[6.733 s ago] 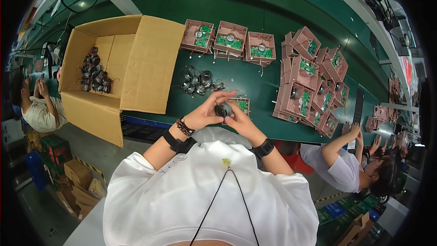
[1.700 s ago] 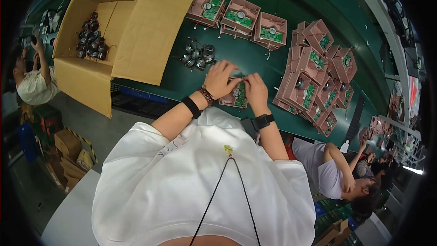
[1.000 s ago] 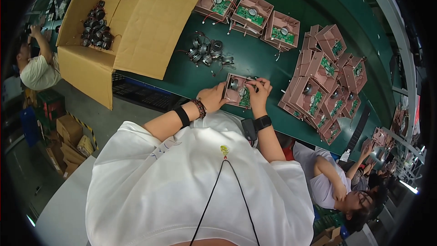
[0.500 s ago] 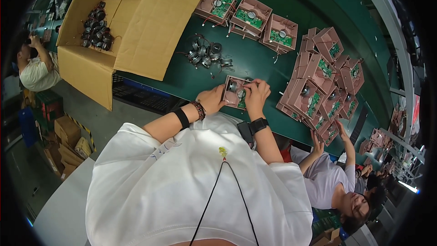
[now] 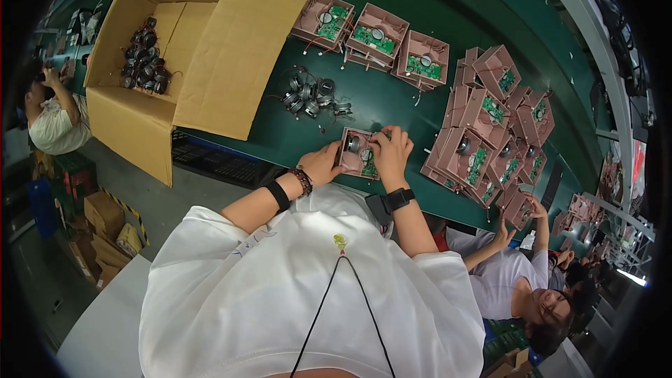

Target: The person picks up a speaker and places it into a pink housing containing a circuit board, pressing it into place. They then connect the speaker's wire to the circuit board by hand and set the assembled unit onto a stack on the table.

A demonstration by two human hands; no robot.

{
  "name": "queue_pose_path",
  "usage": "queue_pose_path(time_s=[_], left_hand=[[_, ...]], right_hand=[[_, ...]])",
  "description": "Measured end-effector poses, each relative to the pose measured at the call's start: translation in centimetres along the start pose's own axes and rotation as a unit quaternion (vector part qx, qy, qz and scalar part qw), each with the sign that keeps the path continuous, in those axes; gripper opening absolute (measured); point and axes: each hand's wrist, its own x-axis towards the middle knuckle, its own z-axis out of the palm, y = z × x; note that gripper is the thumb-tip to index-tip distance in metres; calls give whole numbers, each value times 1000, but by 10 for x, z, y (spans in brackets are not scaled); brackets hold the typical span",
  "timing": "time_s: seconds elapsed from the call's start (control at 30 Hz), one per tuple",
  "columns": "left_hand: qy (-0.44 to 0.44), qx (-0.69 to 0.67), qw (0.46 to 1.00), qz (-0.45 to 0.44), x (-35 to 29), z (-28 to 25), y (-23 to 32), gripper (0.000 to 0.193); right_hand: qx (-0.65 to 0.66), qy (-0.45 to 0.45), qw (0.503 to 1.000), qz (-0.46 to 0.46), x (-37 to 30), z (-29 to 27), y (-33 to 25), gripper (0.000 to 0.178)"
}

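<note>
A small pink plastic housing point(image 5: 346, 167) rests at the near edge of the green table, its open side up. My left hand point(image 5: 320, 164) grips its left wall, thumb and fingers closed around it. Inside sit a round dark speaker point(image 5: 353, 144) and a green circuit board point(image 5: 369, 166), partly covered by my fingers. My right hand point(image 5: 393, 157) reaches over the housing's far right corner with bent fingers pressed together. What its fingertips pinch is hidden. Beyond the housing lies a pile of loose speakers point(image 5: 309, 94) with thin wires.
A large open cardboard box point(image 5: 231, 49) holding more speakers stands at the left. Pink housings with boards point(image 5: 375, 35) line the far side; more are stacked point(image 5: 465, 157) at the right. A co-worker beside that stack holds another housing point(image 5: 518, 208).
My right fingertips have shifted slightly over the housing's far right corner, while my left hand keeps its grip. The co-worker's housing has been drawn away from the stack and tilted.
</note>
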Motion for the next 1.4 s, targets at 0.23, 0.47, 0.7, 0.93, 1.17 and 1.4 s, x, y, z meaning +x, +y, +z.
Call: queue_pose_path(time_s=[0.23, 0.47, 0.7, 0.93, 1.17, 1.4], left_hand=[[4, 0, 1000, 12, 2, -4, 1, 62], [-8, 7, 1000, 12, 4, -6, 1, 64], [-16, -1, 1000, 15, 5, -4, -1, 65], [-20, 6, 1000, 9, 5, -8, 2, 66], [0, 19, 1000, 23, 6, -4, -1, 65], [-18, 6, 1000, 10, 5, -6, 3, 65]], right_hand=[[16, 8, 999, 27, -8, 8, 9, 16], [146, -8, 985, 91, -15, 18, 22, 14], [173, -5, 979, 109, -13, 25, 25, 14], [217, 2, 970, 112, -15, 33, 34, 14], [196, -11, 974, 110, -12, 23, 28, 14], [28, -4, 996, -88, 0, -3, 13, 12]])
